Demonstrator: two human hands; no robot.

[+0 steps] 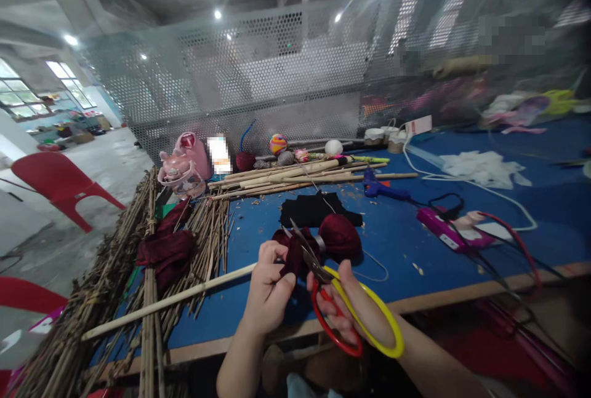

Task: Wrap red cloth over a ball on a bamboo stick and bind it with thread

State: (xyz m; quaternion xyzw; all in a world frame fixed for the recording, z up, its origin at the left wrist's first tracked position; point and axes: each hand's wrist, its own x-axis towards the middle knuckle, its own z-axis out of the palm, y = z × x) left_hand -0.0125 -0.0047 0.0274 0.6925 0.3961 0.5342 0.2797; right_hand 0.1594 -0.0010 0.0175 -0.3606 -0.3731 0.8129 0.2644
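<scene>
My right hand (344,302) grips a pair of scissors (310,253) with one red and one yellow handle loop. Their blades stand apart against dark red cloth (294,256). Closed fingers of my left hand (270,290) pinch that cloth just left of the blades. A pale wooden stick (184,293) runs from behind my left hand toward the lower left. To the right of the blades lies a rounded dark red cloth bundle (340,237) with a silvery band at its neck. Black cloth (318,208) is spread behind it.
Bundled twigs (106,262) cover the table's left side, with more dark red cloth (168,250) on them. Peeled sticks (286,175) lie at the back. A blue glue gun (383,187) and a purple power strip (452,232) with cables are to the right. Perforated metal panels (258,78) stand behind.
</scene>
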